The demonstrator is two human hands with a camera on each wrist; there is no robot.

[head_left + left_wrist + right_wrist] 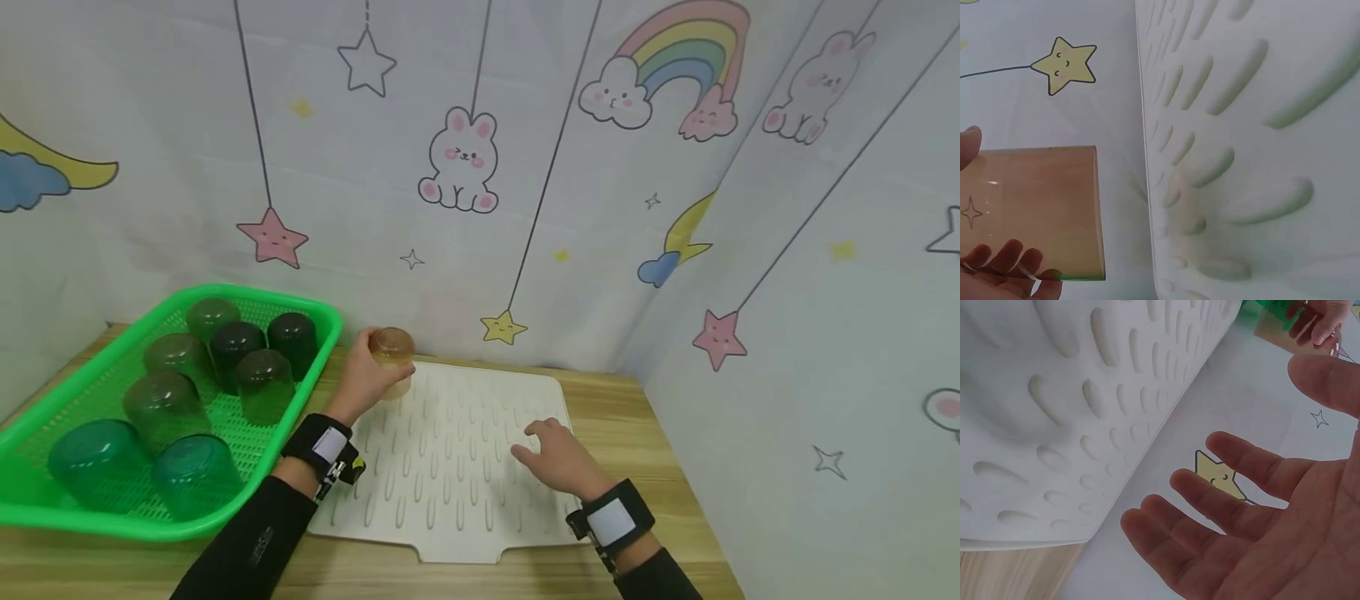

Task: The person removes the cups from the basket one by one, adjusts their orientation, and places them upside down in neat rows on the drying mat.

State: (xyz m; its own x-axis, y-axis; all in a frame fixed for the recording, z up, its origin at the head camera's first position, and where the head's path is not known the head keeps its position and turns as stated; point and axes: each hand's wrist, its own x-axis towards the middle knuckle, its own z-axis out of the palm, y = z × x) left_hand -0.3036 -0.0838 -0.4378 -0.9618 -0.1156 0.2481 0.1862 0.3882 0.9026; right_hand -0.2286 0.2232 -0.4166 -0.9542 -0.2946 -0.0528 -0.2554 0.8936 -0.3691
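My left hand (363, 375) holds a clear amber cup (392, 346) at the far left corner of a white ridged draining board (457, 542). In the left wrist view, the fingers (1007, 256) wrap one side of the amber cup (1047, 212) and the thumb lies on the other. Its rim faces the board, with a gap showing between them. Over the board's right side, my right hand (561, 458) hovers with nothing in it. The right wrist view shows that palm and its loosely extended fingers (1229, 512).
A green plastic basket (330, 321) at the left holds several see-through cups, upside down: teal ones (101, 458) in front, smoky or dark ones (292, 337) behind. Everything stands on a wooden table (622, 425). A white printed curtain (420, 300) closes off the back and sides.
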